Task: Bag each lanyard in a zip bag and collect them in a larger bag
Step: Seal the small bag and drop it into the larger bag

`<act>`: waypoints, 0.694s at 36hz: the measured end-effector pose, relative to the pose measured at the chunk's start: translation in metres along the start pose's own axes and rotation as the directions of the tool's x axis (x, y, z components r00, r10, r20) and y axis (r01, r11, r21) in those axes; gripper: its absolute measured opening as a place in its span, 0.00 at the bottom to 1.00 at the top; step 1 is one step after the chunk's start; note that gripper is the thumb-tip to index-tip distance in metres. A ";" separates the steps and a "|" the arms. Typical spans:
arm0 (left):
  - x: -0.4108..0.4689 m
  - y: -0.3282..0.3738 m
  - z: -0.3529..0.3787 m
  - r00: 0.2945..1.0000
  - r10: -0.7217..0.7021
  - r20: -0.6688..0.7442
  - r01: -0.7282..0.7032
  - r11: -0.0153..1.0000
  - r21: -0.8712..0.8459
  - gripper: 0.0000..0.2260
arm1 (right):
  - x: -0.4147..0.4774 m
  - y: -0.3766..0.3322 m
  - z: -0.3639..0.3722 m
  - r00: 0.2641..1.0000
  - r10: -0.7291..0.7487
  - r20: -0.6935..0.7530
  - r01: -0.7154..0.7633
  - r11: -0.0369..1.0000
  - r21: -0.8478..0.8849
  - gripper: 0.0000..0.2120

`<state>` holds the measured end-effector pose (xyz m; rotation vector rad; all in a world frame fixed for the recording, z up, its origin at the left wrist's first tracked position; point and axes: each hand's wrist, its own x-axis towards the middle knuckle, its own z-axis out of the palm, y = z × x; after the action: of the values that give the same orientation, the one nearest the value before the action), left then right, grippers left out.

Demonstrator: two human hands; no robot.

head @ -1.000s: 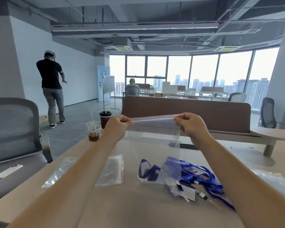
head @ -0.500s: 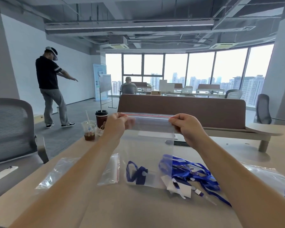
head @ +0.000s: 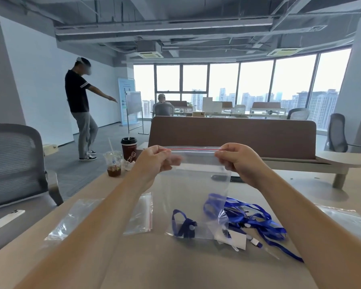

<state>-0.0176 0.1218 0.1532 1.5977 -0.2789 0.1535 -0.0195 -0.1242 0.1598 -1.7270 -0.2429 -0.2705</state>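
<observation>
**At centre frame: sealing 1 bagged lanyard**

At centre frame I hold the zip bag [head: 194,184] up off the desk [head: 175,268] by its top corners. My left hand [head: 156,161] pinches the left end of the red zip strip and my right hand [head: 238,161] pinches the right end, fingers pressed together on the plastic. Stretching the strip taut between them keeps the 2 lips lined up, which I judge is what lets the seal close cleanly.

1 blue lanyard [head: 183,226] sits inside, slumped at the bottom. The bag's lower edge rests on the desk, so the weight hangs low and away from the zip.

Right of centre, just beside the bag, lies the pile [head: 256,217] of loose lanyards, kept within easy reach for the next round. Lower left of the bag, spare bags [head: 104,215] lie flat. A clear plastic sheet at the right edge, possibly the larger bag [head: 342,220], lies well apart. I cannot tell whether the zip is already fully shut.
</observation>
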 end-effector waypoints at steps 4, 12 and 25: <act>0.001 -0.001 0.002 1.000 0.002 -0.004 -0.002 0.999 -0.040 0.09 | 0.000 -0.001 0.001 1.000 -0.020 -0.007 0.020 1.000 -0.021 0.03; 0.003 -0.005 0.003 0.997 0.067 -0.026 -0.067 0.998 0.007 0.05 | -0.001 -0.003 0.002 0.999 -0.003 -0.035 0.005 0.999 0.043 0.06; 0.006 0.006 0.004 0.974 0.214 -0.071 -0.204 0.970 0.133 0.07 | 0.000 -0.028 -0.005 0.993 -0.083 0.081 0.113 0.840 -0.531 0.04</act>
<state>-0.0140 0.1176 0.1605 1.6789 -0.3777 0.4079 -0.0283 -0.1243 0.1870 -2.2851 -0.3172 -0.3937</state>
